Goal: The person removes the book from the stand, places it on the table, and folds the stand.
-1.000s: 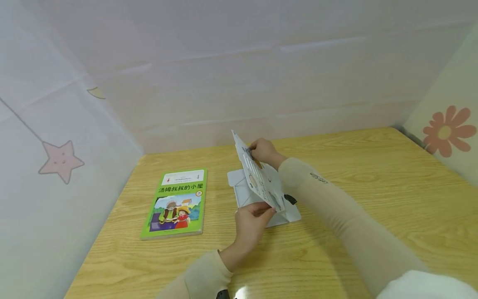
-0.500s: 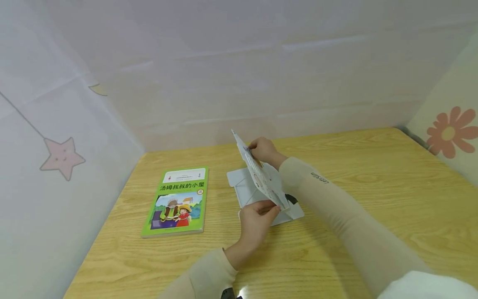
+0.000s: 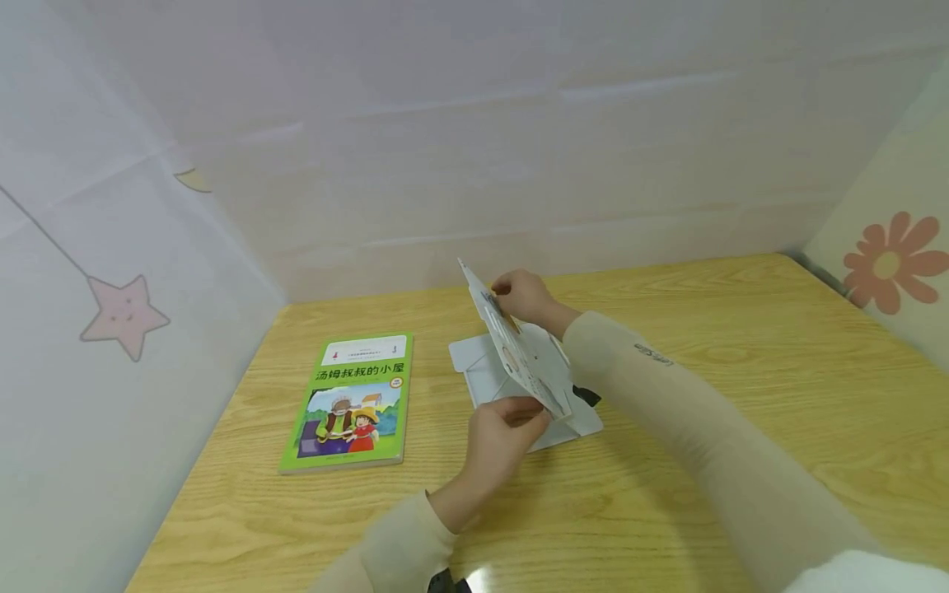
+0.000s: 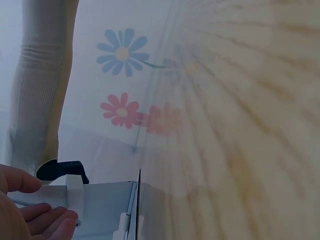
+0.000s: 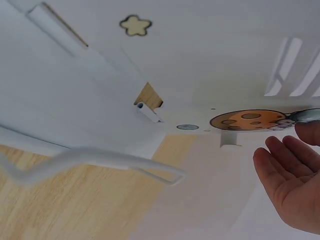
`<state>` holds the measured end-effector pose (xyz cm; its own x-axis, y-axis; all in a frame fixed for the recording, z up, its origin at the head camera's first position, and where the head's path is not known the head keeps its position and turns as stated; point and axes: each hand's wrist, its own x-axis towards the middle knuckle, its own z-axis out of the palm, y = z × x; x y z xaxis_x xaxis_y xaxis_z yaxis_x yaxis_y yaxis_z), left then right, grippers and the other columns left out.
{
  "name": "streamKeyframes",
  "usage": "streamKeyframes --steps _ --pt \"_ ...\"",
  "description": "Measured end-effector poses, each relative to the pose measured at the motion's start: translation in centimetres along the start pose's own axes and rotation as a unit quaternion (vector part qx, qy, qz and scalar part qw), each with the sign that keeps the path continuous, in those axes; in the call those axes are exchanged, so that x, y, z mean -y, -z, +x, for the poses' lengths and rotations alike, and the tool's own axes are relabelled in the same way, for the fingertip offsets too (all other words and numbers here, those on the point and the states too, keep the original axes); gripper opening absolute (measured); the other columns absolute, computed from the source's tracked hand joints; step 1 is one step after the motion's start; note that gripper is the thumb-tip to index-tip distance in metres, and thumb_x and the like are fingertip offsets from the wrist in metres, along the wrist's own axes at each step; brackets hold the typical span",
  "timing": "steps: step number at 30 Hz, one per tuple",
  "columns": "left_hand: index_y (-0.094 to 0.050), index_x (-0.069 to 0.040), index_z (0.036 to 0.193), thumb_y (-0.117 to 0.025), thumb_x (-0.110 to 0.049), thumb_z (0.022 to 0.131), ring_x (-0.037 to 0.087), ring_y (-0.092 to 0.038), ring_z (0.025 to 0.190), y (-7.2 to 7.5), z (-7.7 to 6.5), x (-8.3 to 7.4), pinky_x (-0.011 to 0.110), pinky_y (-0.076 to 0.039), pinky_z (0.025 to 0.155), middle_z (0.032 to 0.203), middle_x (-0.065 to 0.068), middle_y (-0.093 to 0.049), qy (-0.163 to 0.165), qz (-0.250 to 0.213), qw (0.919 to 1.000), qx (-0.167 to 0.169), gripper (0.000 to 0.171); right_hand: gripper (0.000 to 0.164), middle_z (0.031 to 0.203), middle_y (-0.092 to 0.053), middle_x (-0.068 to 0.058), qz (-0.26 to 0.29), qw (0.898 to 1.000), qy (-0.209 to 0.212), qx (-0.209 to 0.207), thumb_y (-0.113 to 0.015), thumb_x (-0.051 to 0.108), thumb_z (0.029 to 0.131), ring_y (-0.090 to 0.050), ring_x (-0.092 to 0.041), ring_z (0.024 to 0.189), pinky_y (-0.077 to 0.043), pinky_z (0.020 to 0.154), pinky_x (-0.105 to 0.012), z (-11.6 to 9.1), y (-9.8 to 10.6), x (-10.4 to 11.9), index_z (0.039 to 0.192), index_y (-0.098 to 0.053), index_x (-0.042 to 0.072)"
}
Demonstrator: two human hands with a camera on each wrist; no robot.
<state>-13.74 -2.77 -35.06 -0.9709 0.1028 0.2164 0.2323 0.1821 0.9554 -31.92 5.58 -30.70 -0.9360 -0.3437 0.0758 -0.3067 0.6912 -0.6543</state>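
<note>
A white folding book stand [image 3: 509, 354] with cartoon prints is partly unfolded, its printed panel tilted up over the flat white base [image 3: 474, 358]. My left hand [image 3: 500, 436] pinches the panel's near lower corner between thumb and fingers. At the panel's far upper part, my right hand [image 3: 525, 296] grips the edge. The right wrist view shows that hand [image 5: 292, 175] beside an orange ladybird print [image 5: 250, 120], with a bent white support bar [image 5: 100, 157] sticking out from the stand. In the left wrist view, the hand [image 4: 30, 215] is beside the stand's white edge [image 4: 105, 205].
A green-covered picture book [image 3: 344, 403] lies flat to the left of the stand. Both rest on a wood-grain table [image 3: 741, 329]. A pale wall covering [image 3: 474, 148] rises behind the table and along its sides.
Both hands keep their hold on the stand. The right forearm has shifted slightly to the right, and the panel stays at nearly the same tilt.
</note>
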Motion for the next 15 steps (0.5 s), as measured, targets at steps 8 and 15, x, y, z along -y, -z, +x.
streamKeyframes --steps 8,15 --pt "-0.060 0.010 0.093 -0.061 -0.004 0.075 0.025 -0.059 0.079 1.5 0.4 0.8 0.022 -0.048 0.064 0.090 0.018 -0.061 0.003 0.019 0.9996 0.023 0.023 0.031 0.104 -0.057 -0.014 0.027 0.999 0.035 0.006 -0.053 0.011 0.085 -0.051 -0.025 0.097 -0.043 0.080 -0.034 -1.4 1.0 0.8 0.112 -0.053 -0.004" --pt "-0.054 0.010 0.104 -0.061 -0.005 0.076 0.028 -0.058 0.085 3.1 0.6 0.4 0.027 -0.048 0.070 0.096 0.021 -0.059 0.016 0.031 0.9991 0.022 0.032 0.030 0.108 -0.056 -0.013 0.064 0.997 0.045 0.003 -0.053 0.012 0.086 -0.050 -0.025 0.099 -0.042 0.081 -0.036 -3.1 2.5 1.5 0.113 -0.054 0.000"
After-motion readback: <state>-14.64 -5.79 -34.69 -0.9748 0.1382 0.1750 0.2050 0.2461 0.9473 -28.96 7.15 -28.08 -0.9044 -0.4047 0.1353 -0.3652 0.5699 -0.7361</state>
